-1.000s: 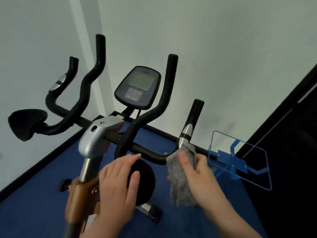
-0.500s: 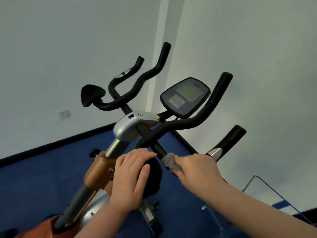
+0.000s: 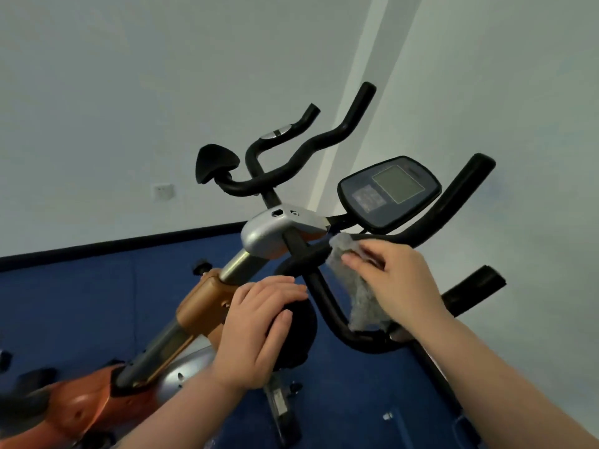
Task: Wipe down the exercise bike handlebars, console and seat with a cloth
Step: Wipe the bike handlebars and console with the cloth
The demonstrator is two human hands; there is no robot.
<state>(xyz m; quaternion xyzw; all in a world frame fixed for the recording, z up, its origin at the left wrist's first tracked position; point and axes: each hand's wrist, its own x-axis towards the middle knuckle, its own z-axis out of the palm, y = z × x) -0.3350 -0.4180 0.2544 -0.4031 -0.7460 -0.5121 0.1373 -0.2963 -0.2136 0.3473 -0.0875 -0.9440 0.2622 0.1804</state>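
Plainly the exercise bike point(image 3: 207, 306) was only partly wiped: the handlebars point(image 3: 327, 303) were being worked on, while the console point(image 3: 389, 192) remained to do, and the seat was out of view. No containers showed. The right hand point(image 3: 398, 280) pinched a grey cloth point(image 3: 359, 296) against the bar near the stem (fingers curled over it); the left hand point(image 3: 259, 325) lay spread on a round black pad point(image 3: 298, 332).
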